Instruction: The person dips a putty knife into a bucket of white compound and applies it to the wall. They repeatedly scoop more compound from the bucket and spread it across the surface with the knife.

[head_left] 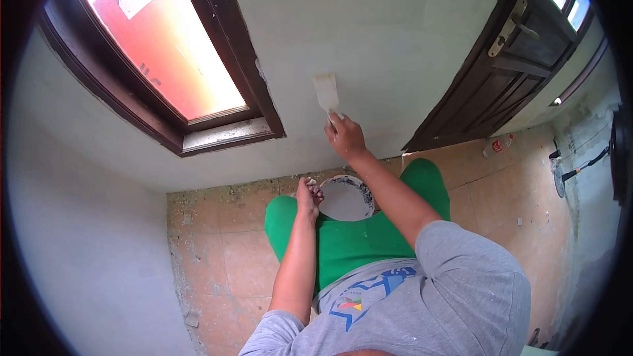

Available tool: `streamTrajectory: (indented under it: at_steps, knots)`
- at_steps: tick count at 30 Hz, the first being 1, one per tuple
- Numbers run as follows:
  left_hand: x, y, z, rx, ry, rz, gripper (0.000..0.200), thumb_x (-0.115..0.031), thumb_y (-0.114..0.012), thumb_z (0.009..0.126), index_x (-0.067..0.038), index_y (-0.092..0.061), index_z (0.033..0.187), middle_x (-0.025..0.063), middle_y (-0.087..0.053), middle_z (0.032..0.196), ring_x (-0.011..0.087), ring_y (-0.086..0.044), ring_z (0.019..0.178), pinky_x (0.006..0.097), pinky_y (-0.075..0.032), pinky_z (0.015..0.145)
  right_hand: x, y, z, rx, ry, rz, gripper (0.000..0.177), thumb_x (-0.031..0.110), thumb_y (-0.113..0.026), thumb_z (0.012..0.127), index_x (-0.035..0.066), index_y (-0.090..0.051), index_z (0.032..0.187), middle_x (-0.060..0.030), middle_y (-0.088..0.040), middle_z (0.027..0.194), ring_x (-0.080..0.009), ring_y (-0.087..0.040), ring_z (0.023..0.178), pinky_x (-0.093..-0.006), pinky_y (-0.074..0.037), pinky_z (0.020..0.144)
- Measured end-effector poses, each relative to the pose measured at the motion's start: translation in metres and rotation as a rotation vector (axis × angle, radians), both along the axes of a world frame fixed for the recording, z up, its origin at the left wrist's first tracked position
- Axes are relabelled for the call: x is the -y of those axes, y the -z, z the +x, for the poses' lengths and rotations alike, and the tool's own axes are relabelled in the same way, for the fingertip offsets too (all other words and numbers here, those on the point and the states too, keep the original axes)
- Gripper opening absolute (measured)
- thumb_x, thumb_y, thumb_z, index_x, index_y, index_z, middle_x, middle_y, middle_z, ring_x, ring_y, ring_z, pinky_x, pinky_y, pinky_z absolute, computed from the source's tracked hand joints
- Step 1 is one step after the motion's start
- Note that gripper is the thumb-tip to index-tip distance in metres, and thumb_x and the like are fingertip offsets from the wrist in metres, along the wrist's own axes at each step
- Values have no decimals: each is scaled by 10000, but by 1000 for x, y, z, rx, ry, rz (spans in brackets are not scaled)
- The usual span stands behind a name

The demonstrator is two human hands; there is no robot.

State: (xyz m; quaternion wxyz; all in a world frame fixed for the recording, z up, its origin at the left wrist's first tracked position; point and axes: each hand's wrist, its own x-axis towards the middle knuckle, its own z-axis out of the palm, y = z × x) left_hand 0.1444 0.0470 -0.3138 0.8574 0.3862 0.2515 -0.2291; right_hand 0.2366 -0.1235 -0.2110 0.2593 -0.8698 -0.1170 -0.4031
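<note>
My right hand [344,136] grips the handle of a wide putty knife [326,91], its pale blade pressed flat against the grey plastered wall [369,39] between the window and the door. My left hand [308,195] rests on the rim of a round bucket of grey putty [345,198] that sits between my knees in green trousers. The left fingers curl over the bucket's edge.
A dark wooden window frame [217,112] is at the left, and a dark wooden door [508,59] with a brass handle at the right. The tiled floor [231,257] carries plaster debris along the wall base. A plastic bottle [498,146] lies near the door.
</note>
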Motion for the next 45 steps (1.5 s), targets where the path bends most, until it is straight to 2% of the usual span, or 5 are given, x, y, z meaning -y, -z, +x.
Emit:
streamTrajectory:
  at_steps: [5, 12, 23, 35, 45]
  knots:
    - [-2, 0, -1, -14, -9, -3, 298, -374, -484, 921, -215, -418, 678, -40, -375, 565, 130, -417, 514, 294, -331, 510, 2, 11, -31, 24, -57, 69, 214, 125, -682, 833, 61, -632, 1030, -129, -619, 734, -321, -635, 586, -417, -526, 504]
    - [2, 0, -4, -19, -4, 46, 307, -381, -493, 893, -230, -371, 655, -45, -323, 573, 137, -369, 536, 304, -289, 525, 12, -65, 8, 229, 20, 141, 208, 61, -680, 829, 59, -636, 1032, -125, -630, 747, -318, -633, 587, -416, -524, 502]
    - [4, -3, -7, -14, -11, 38, 305, -378, -491, 921, -214, -420, 673, -36, -375, 567, 130, -413, 521, 291, -321, 508, 27, 35, -5, 26, 66, -17, 266, 93, -663, 855, 59, -613, 1114, -180, -653, 881, -356, -663, 636, -431, -557, 525]
    - [4, 5, -10, -45, 91, 70, 300, -376, -480, 926, -214, -443, 676, -30, -416, 571, 134, -438, 518, 294, -334, 506, 48, -61, 26, 172, 178, -4, 232, 98, -674, 848, 61, -619, 1070, -183, -651, 934, -331, -663, 629, -396, -556, 512]
    - [5, 14, -9, -15, 101, 159, 300, -391, -476, 939, -184, -517, 725, -29, -467, 579, 130, -460, 510, 282, -355, 499, 61, 6, -30, -16, 144, -38, 213, 63, -661, 860, 31, -635, 1069, -193, -646, 889, -374, -650, 650, -439, -545, 524]
